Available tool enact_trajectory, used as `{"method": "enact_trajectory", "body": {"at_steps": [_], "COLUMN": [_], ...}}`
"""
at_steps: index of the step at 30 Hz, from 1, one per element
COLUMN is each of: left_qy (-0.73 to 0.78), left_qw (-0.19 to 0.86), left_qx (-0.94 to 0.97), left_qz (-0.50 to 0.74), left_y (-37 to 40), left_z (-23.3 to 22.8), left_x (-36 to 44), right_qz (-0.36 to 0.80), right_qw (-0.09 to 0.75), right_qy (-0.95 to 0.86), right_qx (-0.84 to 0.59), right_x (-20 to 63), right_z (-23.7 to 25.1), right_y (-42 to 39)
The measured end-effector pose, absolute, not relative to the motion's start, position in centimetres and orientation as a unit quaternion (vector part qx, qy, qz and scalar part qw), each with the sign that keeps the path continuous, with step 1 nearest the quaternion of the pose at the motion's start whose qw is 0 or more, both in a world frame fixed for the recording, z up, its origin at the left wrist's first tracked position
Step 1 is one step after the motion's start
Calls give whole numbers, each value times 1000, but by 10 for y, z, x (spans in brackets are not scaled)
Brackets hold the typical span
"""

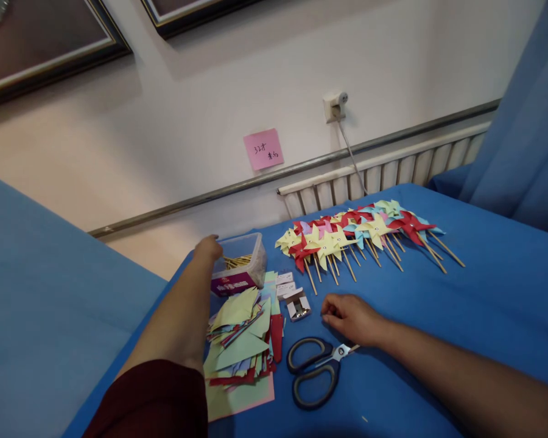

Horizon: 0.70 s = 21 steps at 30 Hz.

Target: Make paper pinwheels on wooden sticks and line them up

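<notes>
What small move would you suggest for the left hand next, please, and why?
I would probably have the left hand reach into the plastic tub and take out one of the thin sticks: the hand is at the tub's edge, the sticks lie inside, and the pinwheels on the blue cloth are mounted on similar-looking sticks.

A pink note point(263, 149) clung to the wall point(201, 109)
A socket point(329, 109) sat to its right, above a radiator point(402, 153); two framed pictures point(50, 42) hung higher up.
</notes>
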<state>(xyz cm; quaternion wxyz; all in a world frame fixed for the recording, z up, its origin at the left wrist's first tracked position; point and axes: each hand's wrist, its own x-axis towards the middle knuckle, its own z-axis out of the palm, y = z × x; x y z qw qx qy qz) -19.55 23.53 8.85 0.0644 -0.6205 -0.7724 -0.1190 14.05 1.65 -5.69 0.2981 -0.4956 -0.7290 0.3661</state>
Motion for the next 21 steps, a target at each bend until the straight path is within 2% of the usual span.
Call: {"method": "enact_trajectory", "body": {"at_steps": [3,7,14,21], "left_qy": [-767,-763,-757,-745], "left_qw": [65,109,147,172], "left_qx": [-636,-637,-636,-642], "left_qz": [-47,-15,-32,-60], "left_y": [236,232,227,211], "left_z": [87,86,94,130], "left_x": [-203,-207,-216,-214], "right_qz": [365,370,369,371], "right_qw": [298,301,301,300], "right_qy": [-727,-724,-727,-724], "right_qx": [-500,-499,-495,-498], "right_x": [140,140,141,142], "right_z": [-57,-60,-58,-61], "right_y": [16,17,18,19]}}
